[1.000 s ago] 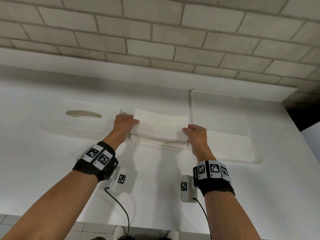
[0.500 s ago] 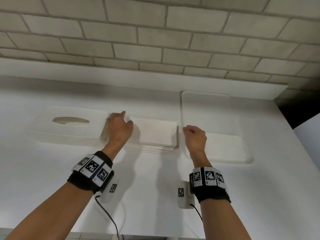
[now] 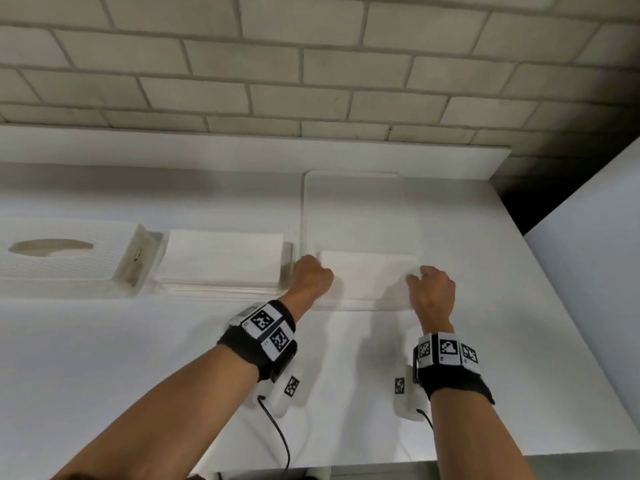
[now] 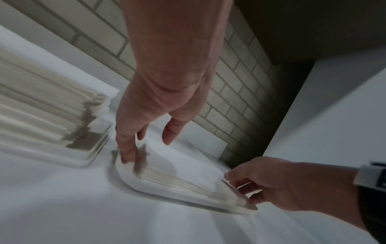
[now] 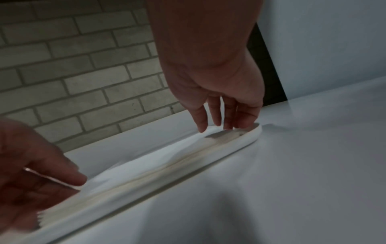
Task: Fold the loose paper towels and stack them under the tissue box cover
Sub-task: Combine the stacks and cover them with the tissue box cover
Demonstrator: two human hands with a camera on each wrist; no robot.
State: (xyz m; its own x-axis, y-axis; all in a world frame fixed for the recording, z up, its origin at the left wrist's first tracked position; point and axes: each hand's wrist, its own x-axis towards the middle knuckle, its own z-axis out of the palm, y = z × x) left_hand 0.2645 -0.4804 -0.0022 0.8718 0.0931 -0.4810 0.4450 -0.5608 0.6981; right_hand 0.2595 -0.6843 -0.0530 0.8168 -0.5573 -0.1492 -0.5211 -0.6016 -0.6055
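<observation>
The white tissue box cover (image 3: 52, 268) with its oval slot lies at the left of the counter. Right of it, a stack of folded paper towels (image 3: 221, 261) (image 4: 41, 115) sits on a clear base. Further right, a low pile of loose paper towels (image 3: 367, 275) (image 4: 188, 171) (image 5: 146, 165) lies at the near end of a white tray (image 3: 353, 202). My left hand (image 3: 310, 277) (image 4: 146, 145) reaches down with its fingertips touching the pile's left end. My right hand (image 3: 429, 285) (image 5: 221, 127) has its fingers pointing down onto the pile's right end. Neither hand lifts paper.
A brick wall (image 3: 311, 81) with a white ledge runs behind the counter. A white panel (image 3: 588, 271) stands at the right, with a dark gap beside it. The counter's front edge is near my forearms.
Both hands left the folded stack and moved right to the loose pile on the tray. The view swung right with them.
</observation>
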